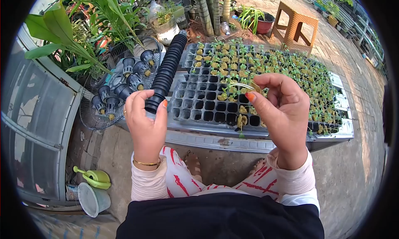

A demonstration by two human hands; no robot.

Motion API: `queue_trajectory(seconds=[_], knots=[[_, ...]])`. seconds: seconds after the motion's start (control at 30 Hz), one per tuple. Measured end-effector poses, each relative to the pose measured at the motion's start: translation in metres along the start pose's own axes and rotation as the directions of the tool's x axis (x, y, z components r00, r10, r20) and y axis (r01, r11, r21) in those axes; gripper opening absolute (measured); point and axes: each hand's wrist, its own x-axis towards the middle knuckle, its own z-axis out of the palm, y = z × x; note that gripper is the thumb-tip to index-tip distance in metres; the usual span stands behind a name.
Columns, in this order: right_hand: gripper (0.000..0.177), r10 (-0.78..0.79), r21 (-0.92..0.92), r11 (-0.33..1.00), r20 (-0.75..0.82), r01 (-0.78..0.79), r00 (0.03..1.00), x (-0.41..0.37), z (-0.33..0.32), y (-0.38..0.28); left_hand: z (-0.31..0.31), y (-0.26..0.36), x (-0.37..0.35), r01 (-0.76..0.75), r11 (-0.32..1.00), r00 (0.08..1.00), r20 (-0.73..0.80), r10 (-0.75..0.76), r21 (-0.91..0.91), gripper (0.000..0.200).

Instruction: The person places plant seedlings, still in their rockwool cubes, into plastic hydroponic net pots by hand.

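My right hand (282, 110) is raised over the black seedling tray (199, 97), thumb and index finger pinching a seedling (241, 85) whose pale stem points left, its leaves near the tray cells. Just beside the near end of a long stack of black net pots (166, 70) is my left hand (145, 122), its thumb and fingers apart with nothing between them. Many cells of the tray hold small green seedlings in brownish plugs (242, 121); several cells at the left and front are bare.
Loose net pots (135, 81) lie in a wire basket (89, 114) at the left. A metal table (208, 141) bears the tray. A green watering can (96, 178) and a bucket (93, 199) stand lower left, a brown stool (296, 24) behind.
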Motion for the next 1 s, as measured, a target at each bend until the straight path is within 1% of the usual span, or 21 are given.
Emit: queue_trajectory(seconds=[0.03,0.07,0.13,0.17,0.2,0.3,0.37,0.47,0.5,0.57,0.77,0.87,1.0], knots=[[0.023,-0.02,-0.014,1.0,-0.002,0.02,1.0,0.001,0.001,0.0,-0.001,-0.014,-0.005,0.041,0.999,0.999,-0.017,-0.04,0.027,0.032],[0.023,-0.019,-0.01,1.0,-0.001,0.019,1.0,0.002,0.002,0.001,0.0,-0.024,-0.011,0.041,0.999,0.999,-0.016,-0.04,0.032,0.032],[0.023,-0.022,0.026,0.999,0.004,0.022,1.0,0.004,0.004,0.003,0.004,-0.041,-0.023,0.104,0.994,0.995,-0.011,-0.103,0.026,0.035],[0.024,-0.013,0.026,1.0,0.003,0.013,1.0,0.004,0.006,0.002,0.007,-0.048,-0.027,0.078,0.996,0.997,0.001,-0.078,0.049,0.039],[0.024,-0.014,0.027,1.0,0.004,0.013,1.0,0.004,0.006,0.001,0.009,-0.049,-0.028,0.08,0.996,0.997,0.0,-0.08,0.049,0.039],[0.024,-0.029,-0.004,1.0,0.008,0.029,1.0,0.004,0.006,0.001,0.018,-0.048,-0.03,0.097,0.995,0.995,-0.041,-0.096,0.021,0.042],[0.024,-0.048,0.027,0.998,-0.009,0.048,0.999,0.004,0.007,0.002,0.022,-0.049,-0.029,0.128,0.992,0.991,-0.049,-0.128,0.001,0.044],[0.024,-0.06,0.026,0.998,-0.015,0.061,0.998,0.004,0.006,0.002,0.024,-0.056,-0.03,0.117,0.993,0.992,-0.059,-0.116,0.021,0.044],[0.024,-0.059,0.026,0.998,-0.016,0.06,0.998,0.004,0.005,0.003,0.024,-0.056,-0.03,0.117,0.993,0.992,-0.057,-0.115,0.021,0.044],[0.023,-0.035,0.022,0.999,-0.01,0.036,0.999,0.005,0.003,0.004,0.024,-0.055,-0.03,0.114,0.992,0.992,-0.057,-0.117,-0.048,0.042],[0.024,-0.047,0.058,0.997,-0.018,0.048,0.999,0.005,0.003,0.002,0.02,-0.053,-0.033,0.09,0.994,0.995,-0.046,-0.093,-0.06,0.039],[0.024,-0.049,0.06,0.997,-0.018,0.05,0.999,0.004,0.001,0.002,0.016,-0.051,-0.035,0.095,0.995,0.995,-0.006,-0.096,-0.026,0.039],[0.024,-0.041,0.086,0.995,-0.013,0.042,0.999,0.003,0.001,0.0,0.01,-0.049,-0.038,0.088,0.995,0.996,-0.01,-0.089,-0.043,0.041]])
